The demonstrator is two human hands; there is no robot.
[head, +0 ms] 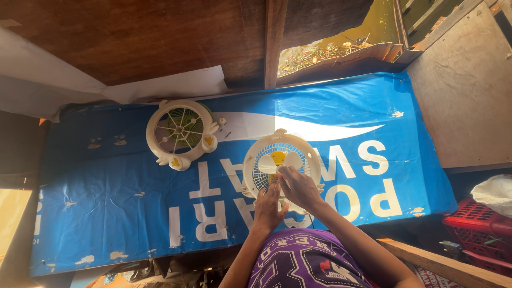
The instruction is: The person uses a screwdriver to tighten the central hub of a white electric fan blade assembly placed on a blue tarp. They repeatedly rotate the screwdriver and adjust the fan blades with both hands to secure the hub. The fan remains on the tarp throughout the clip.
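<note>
- Fan body point(281, 160), round and cream-coloured with a blue rear grille and pale blades around a yellow hub, is lying face-up on the blue banner near the person's edge of the tabletop point(480, 101).
- Right hand point(298, 188) is resting over the blades, fingertips pinching near the hub.
- Left hand point(268, 207) is touching the fan's lower rim, fingers loosely extended, grasping nothing.
- Blue banner point(106, 192) is covering the tabletop.
- Front guard point(183, 133), cream with yellow trim, is lying well apart to the left.
- Red basket point(474, 229) is sitting at the lower right.
</note>
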